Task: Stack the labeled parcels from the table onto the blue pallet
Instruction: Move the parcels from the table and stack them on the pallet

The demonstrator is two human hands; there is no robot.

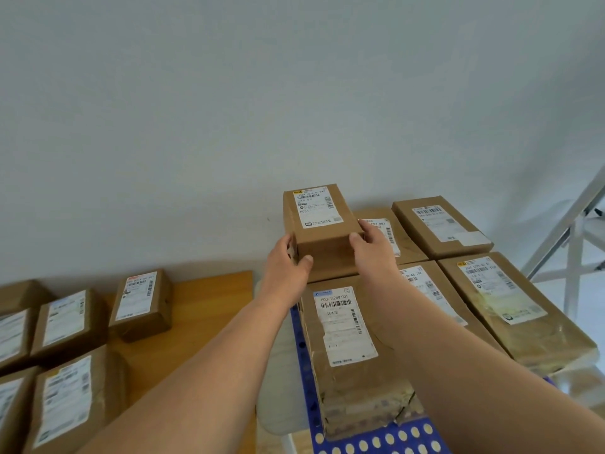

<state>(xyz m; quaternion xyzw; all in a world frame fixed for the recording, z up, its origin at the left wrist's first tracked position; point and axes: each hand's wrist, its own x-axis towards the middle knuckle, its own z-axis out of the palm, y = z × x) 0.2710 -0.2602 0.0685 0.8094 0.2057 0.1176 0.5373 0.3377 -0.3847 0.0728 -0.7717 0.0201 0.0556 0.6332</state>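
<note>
- We hold a small brown parcel (319, 224) above the far-left corner of the stack on the blue pallet (376, 442), label up, close to the wall.
- Our left hand (286, 260) and right hand (371, 249) clasp its near corners, fingers curled round the side faces, thumbs on the front — a firm two-sided hold.
- We judge it light and stiff: a taped carton that keeps its shape; the smooth tape may be slippery, so the side faces near the bottom edge seem the best place to grip.
- On the pallet we count five parcels lying flat in view, a sixth perhaps hidden under the held one.
- On the wooden bench (203, 309) to the left, six labeled parcels wait — some cut off by the frame.
</note>
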